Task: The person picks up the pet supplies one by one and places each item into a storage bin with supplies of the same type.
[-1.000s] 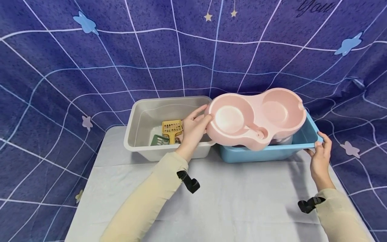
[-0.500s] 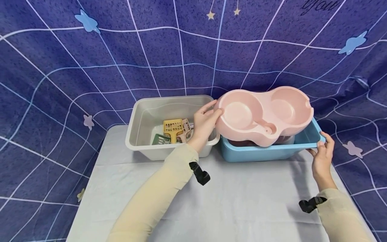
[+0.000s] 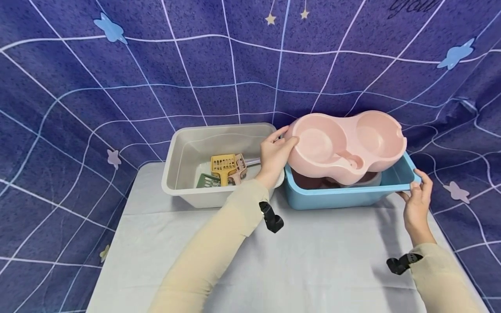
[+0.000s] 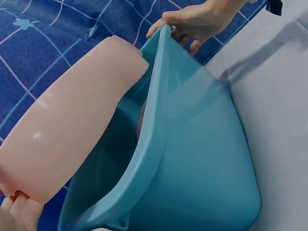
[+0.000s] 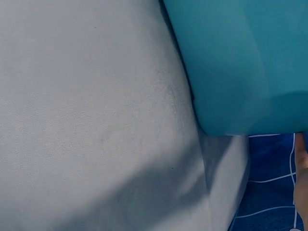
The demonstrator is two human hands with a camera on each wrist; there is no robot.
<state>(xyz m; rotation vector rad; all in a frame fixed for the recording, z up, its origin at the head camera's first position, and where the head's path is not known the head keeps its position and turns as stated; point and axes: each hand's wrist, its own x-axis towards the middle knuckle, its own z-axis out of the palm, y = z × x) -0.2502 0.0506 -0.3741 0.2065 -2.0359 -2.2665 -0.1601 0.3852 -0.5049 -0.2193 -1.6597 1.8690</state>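
Note:
A pink double pet bowl (image 3: pixel 349 130) with two round hollows is tilted over the blue bin (image 3: pixel 332 201), overlapping its back rim in the head view. My left hand (image 3: pixel 275 157) grips the bowl's left end, thumb on the rim and fingers beneath. In the left wrist view, the bowl's smooth outer side (image 4: pixel 72 115) faces the camera. My right hand (image 3: pixel 418 208) holds the bin's right front corner, fingers hooked at the rim. Inside the bin, partly hidden under the bowl, lie a reddish-brown thing (image 3: pixel 307 181) and a pale one (image 3: pixel 372 180).
Left of the blue bin stands a grey bin (image 3: pixel 195 191). It holds a yellow slotted litter scoop (image 3: pixel 223 164), a beige scoop (image 3: pixel 239 170) and a green slotted piece (image 3: pixel 207 181). Both bins stand on a white-covered table (image 3: pixel 313 261), with a blue patterned curtain (image 3: pixel 219 65) behind.
My left hand has carried the pink bowl to the right and slightly back, uncovering more of the blue bin's contents and the grey bin's scoops. My right hand stays at the bin's corner.

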